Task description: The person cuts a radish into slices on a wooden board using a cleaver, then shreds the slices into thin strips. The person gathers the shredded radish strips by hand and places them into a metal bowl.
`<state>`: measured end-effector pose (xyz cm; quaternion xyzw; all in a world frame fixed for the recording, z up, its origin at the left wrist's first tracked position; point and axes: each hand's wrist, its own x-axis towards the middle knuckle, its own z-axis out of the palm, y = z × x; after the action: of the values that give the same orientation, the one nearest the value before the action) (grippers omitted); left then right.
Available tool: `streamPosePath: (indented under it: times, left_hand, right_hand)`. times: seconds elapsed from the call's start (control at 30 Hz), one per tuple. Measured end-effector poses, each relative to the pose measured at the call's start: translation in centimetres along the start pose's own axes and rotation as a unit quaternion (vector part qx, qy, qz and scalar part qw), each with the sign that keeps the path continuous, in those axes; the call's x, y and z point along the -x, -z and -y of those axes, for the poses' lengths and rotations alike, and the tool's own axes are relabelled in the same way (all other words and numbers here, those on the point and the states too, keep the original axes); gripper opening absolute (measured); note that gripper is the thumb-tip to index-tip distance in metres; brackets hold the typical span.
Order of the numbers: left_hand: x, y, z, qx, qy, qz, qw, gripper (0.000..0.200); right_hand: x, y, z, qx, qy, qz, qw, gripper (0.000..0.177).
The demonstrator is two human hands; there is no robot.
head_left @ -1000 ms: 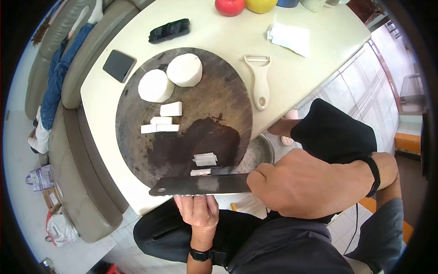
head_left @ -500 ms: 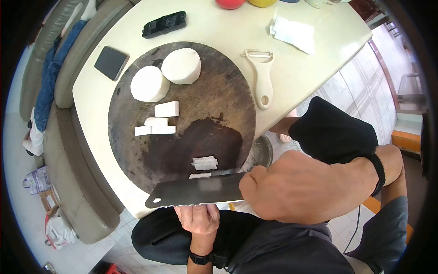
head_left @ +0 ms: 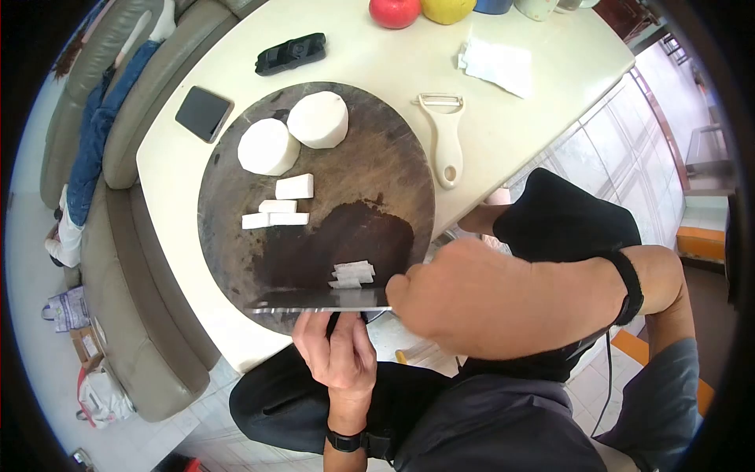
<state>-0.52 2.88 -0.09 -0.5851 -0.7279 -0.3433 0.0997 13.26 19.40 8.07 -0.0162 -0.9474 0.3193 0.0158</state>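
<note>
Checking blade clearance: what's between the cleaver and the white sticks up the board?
Head view: a small pile of thin white slices by the cleaver, then bare wet board up to the white sticks.

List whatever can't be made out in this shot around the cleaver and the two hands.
Handle of the cleaver: head view, wrapped inside the right hand.
Fingertips of the left hand: head view, behind the blade; what they press cannot be told.
The white slices: head view, too small to count, nearest ones behind the blade.
The red fruit and yellow fruit: head view, cut off by the top edge.
</note>
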Motion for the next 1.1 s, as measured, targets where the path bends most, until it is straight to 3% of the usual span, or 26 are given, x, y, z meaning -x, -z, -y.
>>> streamPosePath:
  times: [0.23, 0.37, 0.5, 0.6, 0.67, 0.8, 0.87, 0.97, 1.1]
  left_hand:
    - [-1.3, 0.3, -0.1, 0.027, -0.01, 0.02, 0.999, 0.022]
    - [-1.3, 0.4, 0.0, 0.011, -0.005, 0.054, 0.998, 0.023]
    - [-1.4, 0.0, 0.5, 0.008, -0.024, 0.022, 0.999, 0.025]
    - [-1.1, 0.1, 0.4, 0.032, 0.007, 0.004, 0.999, 0.023]
    - [-0.9, 0.2, -0.3, 0.102, 0.152, -0.023, 0.983, 0.016]
    - [-1.7, 1.0, -0.8, 0.119, 0.127, 0.004, 0.985, 0.012]
    - [-0.9, 1.0, -0.7, 0.268, 0.262, 0.019, 0.927, 0.017]
    - [-1.2, 1.6, -1.0, 0.289, 0.321, 0.043, 0.901, 0.016]
    - [-1.6, 1.4, -0.7, 0.182, 0.24, 0.038, 0.953, 0.015]
  right_hand:
    - [1.0, 0.4, 0.0, -0.013, -0.109, 0.003, 0.994, 0.01]
    - [1.3, -0.1, 0.2, -0.022, -0.113, -0.038, 0.993, 0.011]
    - [1.5, 0.0, 0.2, -0.023, -0.119, -0.056, 0.991, 0.011]
    - [1.7, 0.3, 0.2, -0.036, -0.128, -0.062, 0.989, 0.011]
    - [1.7, 0.3, 0.1, -0.044, -0.132, -0.063, 0.988, 0.012]
    - [1.7, -0.6, 0.0, -0.042, -0.125, -0.065, 0.989, 0.012]
    - [1.7, -0.7, 0.2, -0.034, -0.116, -0.065, 0.99, 0.012]
    - [1.7, -0.8, 0.3, -0.019, -0.11, -0.06, 0.992, 0.012]
    - [1.9, -0.9, 0.6, 0.002, -0.103, -0.037, 0.994, 0.012]
